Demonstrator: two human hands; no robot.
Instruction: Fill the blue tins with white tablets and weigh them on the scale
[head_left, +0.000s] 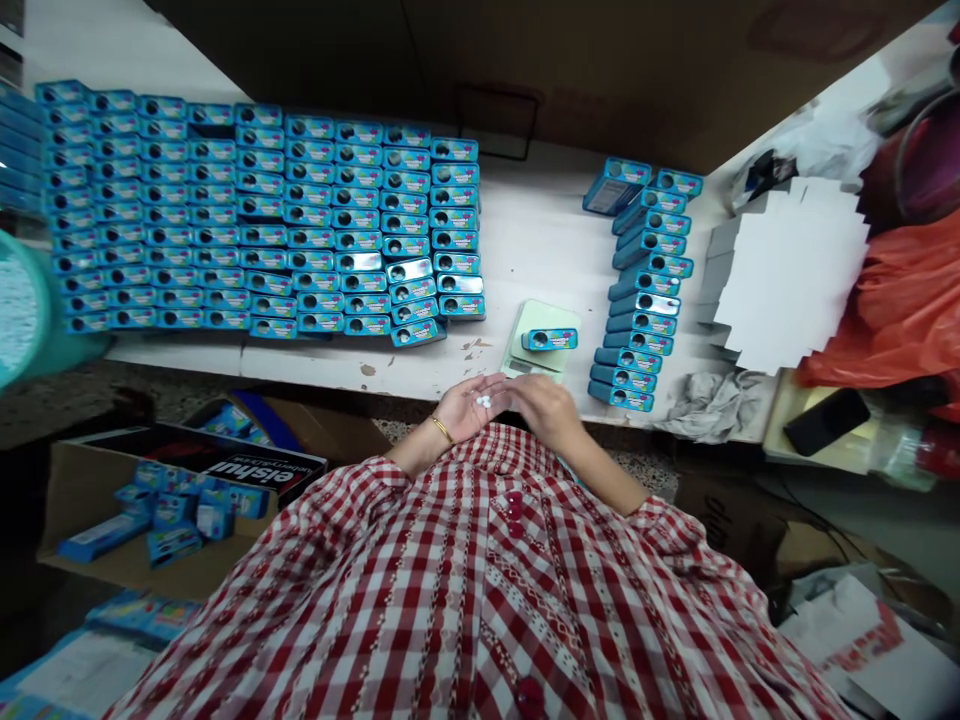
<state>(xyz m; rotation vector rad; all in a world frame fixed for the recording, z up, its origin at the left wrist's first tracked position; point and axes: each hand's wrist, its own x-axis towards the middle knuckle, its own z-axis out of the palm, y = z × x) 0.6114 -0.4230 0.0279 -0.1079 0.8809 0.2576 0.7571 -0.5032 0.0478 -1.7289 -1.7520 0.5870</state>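
My left hand (466, 408) is turned palm up and cupped, with a few small white pieces (484, 401) lying in it; a gold bangle sits on that wrist. My right hand (546, 408) is beside it, back up, its fingers curled and pressed together at the edge of the left palm; what they pinch is hidden. Just beyond the hands, a blue tin (550, 339) lies on a small pale green scale (525, 355) at the table's front edge.
Many blue tins (262, 220) lie in tight rows on the white table (525, 240) at the left, and a stacked column of them (641, 290) at the right. White cardboard sheets (787, 270), an orange bag (907, 300) and a phone (825, 420) are further right. A carton with tins (165, 510) stands on the floor.
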